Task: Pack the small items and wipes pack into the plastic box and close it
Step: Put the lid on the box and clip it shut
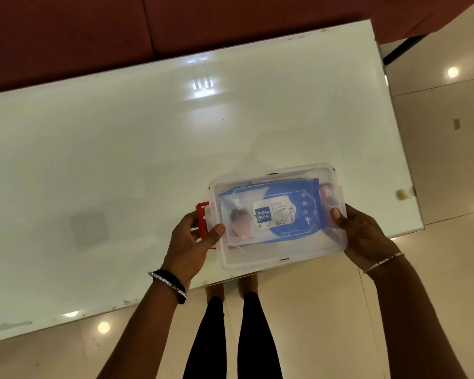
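Note:
A clear plastic box (282, 253) with its lid on sits at the near edge of the white table (121, 160), partly overhanging it. Through the lid I see the blue wipes pack (293, 192) lying flat and a small pale item (240, 218) at its left end. My left hand (189, 247) grips the box's left end, thumb on the lid, fingers around the red latch (202, 217). My right hand (364, 236) holds the right end, thumb pressing by the right latch (327, 191), which looks folded against the box.
A dark red sofa (175, 26) runs along the table's far side. Glossy cream floor tiles (435, 160) lie to the right and below. My legs and feet (230, 324) stand just under the table's near edge.

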Tool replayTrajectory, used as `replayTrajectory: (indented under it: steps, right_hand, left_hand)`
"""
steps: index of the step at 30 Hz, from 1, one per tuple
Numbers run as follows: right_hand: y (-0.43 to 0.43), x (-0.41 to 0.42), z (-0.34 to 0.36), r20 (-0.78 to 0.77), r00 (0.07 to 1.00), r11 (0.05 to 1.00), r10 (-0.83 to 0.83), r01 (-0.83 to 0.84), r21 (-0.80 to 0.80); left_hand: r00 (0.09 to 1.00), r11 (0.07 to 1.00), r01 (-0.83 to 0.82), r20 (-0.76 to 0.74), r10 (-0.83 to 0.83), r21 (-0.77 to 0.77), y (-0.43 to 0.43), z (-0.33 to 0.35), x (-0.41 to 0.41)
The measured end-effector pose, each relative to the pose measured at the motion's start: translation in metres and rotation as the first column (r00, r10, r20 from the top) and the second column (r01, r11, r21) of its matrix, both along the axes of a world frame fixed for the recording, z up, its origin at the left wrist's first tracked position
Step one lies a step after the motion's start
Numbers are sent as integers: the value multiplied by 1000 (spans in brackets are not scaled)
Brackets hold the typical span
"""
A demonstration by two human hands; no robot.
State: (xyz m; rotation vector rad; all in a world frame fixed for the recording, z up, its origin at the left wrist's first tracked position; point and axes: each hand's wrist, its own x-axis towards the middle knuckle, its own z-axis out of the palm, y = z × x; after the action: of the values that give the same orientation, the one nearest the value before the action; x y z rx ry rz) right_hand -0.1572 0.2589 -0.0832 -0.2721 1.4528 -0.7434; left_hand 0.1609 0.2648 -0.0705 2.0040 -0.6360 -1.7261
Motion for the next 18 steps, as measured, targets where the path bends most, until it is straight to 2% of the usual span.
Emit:
replayTrajectory:
  steps: [2, 4, 6, 9, 13, 15, 18]
  right_hand:
    - [-3, -4, 0, 5, 1000, 999, 8, -8, 44]
    - [-4, -6, 0, 3, 1000, 997, 16, -16, 80]
    - [-6, -6, 1, 12, 1000, 993, 18, -19, 117]
    - [-8, -7, 2, 75, 997, 987, 23, -34, 156]
    - [-13, -8, 4, 121, 992, 988, 32, -50, 147]
    - [-14, -8, 6, 102, 995, 989, 2, -18, 149]
    - [-14, -6, 12, 20, 1000, 990, -4, 2, 139]
  left_hand:
    - [991, 997, -12, 131, 22, -75, 4, 5, -9]
    - [945, 984, 62, 328, -4, -165, 11, 11, -21]
    - [891, 975, 85, 454, 16, -203, 14, 15, -32]
    - [856, 978, 76, 516, 36, -194, 13, 17, -36]
    - [771, 951, 202, 636, -7, -234, 16, 18, -43]
    - [720, 937, 260, 693, -28, -232, 18, 19, -50]
    - [698, 933, 278, 716, -33, -228, 20, 20, -55]
